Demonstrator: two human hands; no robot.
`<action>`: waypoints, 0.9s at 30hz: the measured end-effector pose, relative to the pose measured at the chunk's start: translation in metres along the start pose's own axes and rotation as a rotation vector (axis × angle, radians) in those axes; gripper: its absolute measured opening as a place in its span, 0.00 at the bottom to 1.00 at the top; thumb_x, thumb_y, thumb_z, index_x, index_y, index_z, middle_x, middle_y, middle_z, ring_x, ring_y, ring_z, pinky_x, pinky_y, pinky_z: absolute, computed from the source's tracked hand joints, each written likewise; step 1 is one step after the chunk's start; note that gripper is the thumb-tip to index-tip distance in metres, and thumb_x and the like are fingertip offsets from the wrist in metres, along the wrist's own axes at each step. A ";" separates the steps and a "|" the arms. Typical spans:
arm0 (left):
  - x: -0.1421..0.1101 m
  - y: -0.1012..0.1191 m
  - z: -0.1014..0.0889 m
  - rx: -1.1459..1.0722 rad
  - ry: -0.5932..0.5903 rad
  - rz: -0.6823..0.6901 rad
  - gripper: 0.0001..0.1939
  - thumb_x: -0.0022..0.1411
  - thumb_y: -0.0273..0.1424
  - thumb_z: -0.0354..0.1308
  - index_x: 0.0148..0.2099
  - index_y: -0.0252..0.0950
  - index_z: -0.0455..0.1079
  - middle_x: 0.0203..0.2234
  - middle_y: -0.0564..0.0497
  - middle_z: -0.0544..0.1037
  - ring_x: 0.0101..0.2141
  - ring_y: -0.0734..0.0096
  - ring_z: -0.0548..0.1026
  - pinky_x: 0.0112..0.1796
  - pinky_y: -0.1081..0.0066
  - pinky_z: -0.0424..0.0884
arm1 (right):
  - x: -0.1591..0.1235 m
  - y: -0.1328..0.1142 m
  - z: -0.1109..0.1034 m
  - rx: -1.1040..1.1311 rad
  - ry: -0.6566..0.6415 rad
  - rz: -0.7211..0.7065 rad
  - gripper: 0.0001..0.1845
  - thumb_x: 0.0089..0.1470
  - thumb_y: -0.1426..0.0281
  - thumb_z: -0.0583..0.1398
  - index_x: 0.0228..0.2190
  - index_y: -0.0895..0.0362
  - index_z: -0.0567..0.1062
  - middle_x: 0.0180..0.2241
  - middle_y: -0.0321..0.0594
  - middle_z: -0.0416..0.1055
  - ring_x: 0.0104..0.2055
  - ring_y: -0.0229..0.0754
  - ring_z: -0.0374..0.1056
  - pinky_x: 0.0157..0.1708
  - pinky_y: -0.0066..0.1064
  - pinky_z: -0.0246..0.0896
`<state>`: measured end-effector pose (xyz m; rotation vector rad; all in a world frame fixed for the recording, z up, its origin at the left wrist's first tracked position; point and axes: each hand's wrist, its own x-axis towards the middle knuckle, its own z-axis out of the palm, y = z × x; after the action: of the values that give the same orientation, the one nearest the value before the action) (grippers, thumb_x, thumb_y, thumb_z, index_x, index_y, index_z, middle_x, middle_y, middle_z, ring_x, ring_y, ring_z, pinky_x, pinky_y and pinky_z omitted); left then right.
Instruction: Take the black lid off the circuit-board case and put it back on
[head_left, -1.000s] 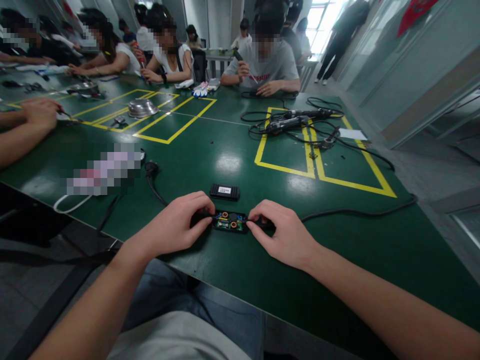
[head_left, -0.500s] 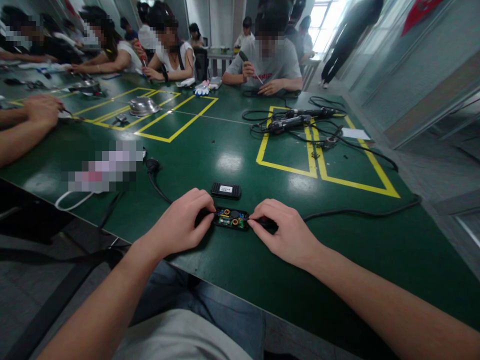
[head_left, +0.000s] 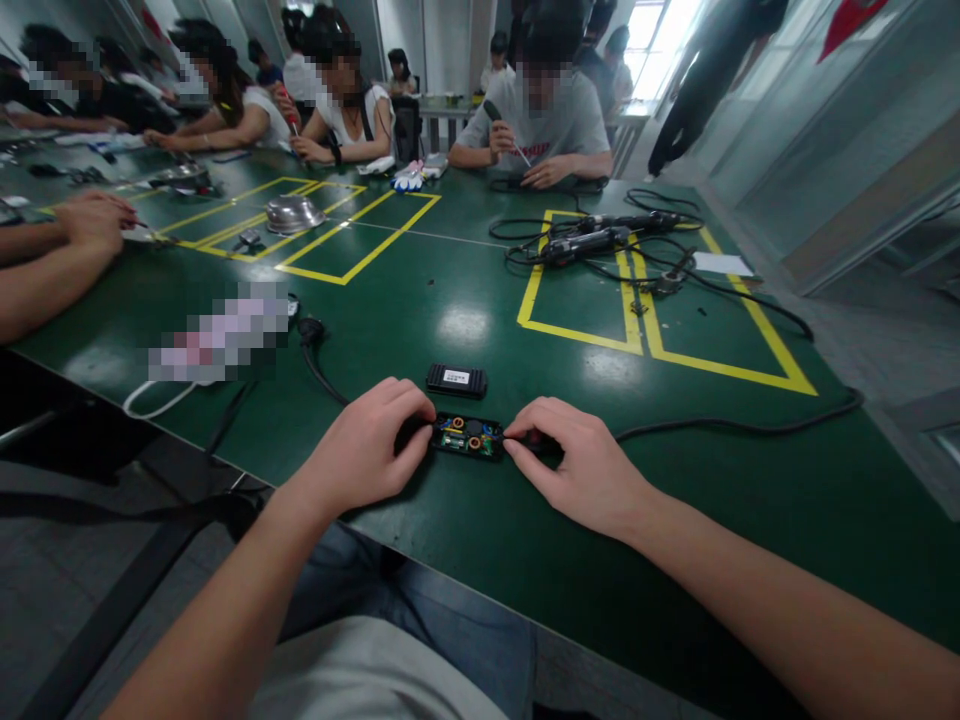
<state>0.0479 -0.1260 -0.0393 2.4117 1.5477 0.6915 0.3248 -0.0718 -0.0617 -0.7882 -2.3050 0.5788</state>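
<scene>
In the head view, a small open black plastic case (head_left: pixel 470 455) lies on the green table. Inside it a circuit board (head_left: pixel 455 440) shows, with copper-coloured coils and several coloured wires. My left hand (head_left: pixel 375 440) is closed in a pinch at the case's left end, where a black plug cord runs in behind the fingers. At the opposite end my right hand (head_left: pixel 581 460) pinches the black cable (head_left: pixel 705 430) where it meets the case. Fingers partly hide both cable entries. Just beyond the case lies its ribbed black cover (head_left: pixel 457 380), bearing a white label.
A plug (head_left: pixel 310 330) lies left of my hands, near a blurred-out pink-white item (head_left: pixel 225 335) with a white loop. Black corded tools (head_left: pixel 592 240) lie at the right rear by yellow tape. A metal bowl (head_left: pixel 292 213) stands further left. Co-workers sit around the table.
The whole view has shifted slightly, so the table and hands appear a little further right. Both hands keep their pinches at the case's two ends.
</scene>
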 end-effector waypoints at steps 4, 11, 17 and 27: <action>-0.001 0.001 0.000 -0.004 0.006 -0.009 0.05 0.72 0.28 0.53 0.43 0.39 0.70 0.39 0.46 0.78 0.43 0.57 0.76 0.44 0.59 0.73 | -0.001 0.000 -0.001 -0.005 -0.015 0.023 0.05 0.66 0.74 0.63 0.37 0.53 0.78 0.34 0.40 0.78 0.35 0.46 0.74 0.37 0.39 0.71; -0.002 0.000 0.002 0.002 0.061 0.013 0.08 0.72 0.28 0.55 0.50 0.37 0.74 0.46 0.43 0.81 0.47 0.55 0.77 0.50 0.54 0.76 | -0.001 0.000 -0.001 -0.021 -0.006 -0.006 0.05 0.67 0.74 0.61 0.39 0.54 0.77 0.34 0.40 0.77 0.36 0.45 0.74 0.36 0.37 0.70; -0.002 0.000 0.002 0.001 0.087 0.035 0.12 0.72 0.28 0.56 0.53 0.36 0.77 0.51 0.41 0.81 0.51 0.53 0.78 0.55 0.52 0.77 | -0.002 0.000 0.001 -0.018 0.001 -0.001 0.05 0.67 0.74 0.61 0.39 0.54 0.77 0.35 0.41 0.78 0.36 0.46 0.74 0.37 0.38 0.70; 0.002 -0.009 0.006 0.098 0.030 -0.054 0.21 0.80 0.36 0.49 0.66 0.36 0.75 0.70 0.38 0.74 0.68 0.43 0.69 0.68 0.35 0.67 | 0.000 -0.001 0.000 -0.033 -0.008 -0.007 0.05 0.67 0.74 0.61 0.40 0.54 0.77 0.35 0.40 0.78 0.36 0.46 0.74 0.37 0.37 0.70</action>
<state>0.0444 -0.1197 -0.0480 2.4294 1.6893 0.6591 0.3243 -0.0732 -0.0613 -0.7943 -2.3289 0.5424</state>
